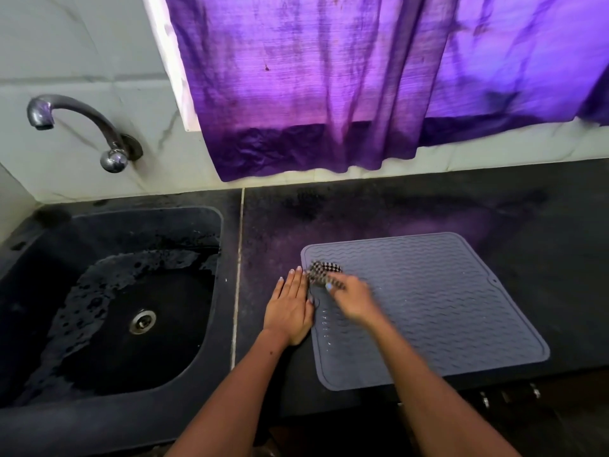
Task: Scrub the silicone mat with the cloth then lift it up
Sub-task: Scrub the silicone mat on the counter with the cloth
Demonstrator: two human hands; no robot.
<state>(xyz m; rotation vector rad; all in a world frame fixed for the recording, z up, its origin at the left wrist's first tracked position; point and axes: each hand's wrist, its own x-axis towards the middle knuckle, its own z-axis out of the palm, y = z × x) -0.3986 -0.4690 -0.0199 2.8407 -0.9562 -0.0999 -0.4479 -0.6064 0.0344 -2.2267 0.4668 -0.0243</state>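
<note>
A grey silicone mat (445, 305) with wavy ridges lies flat on the black counter, its near edge at the counter's front. My right hand (354, 298) is blurred and grips a black-and-white checkered cloth (324, 273) on the mat's far left corner. My left hand (290, 308) lies flat with straight fingers on the counter, touching the mat's left edge. Wet streaks show on the mat's left part.
A black sink (108, 305) with a metal drain (142, 321) sits to the left, wet inside. A chrome tap (75, 127) sticks out of the tiled wall above it. A purple curtain (329, 94) hangs over the counter's back edge.
</note>
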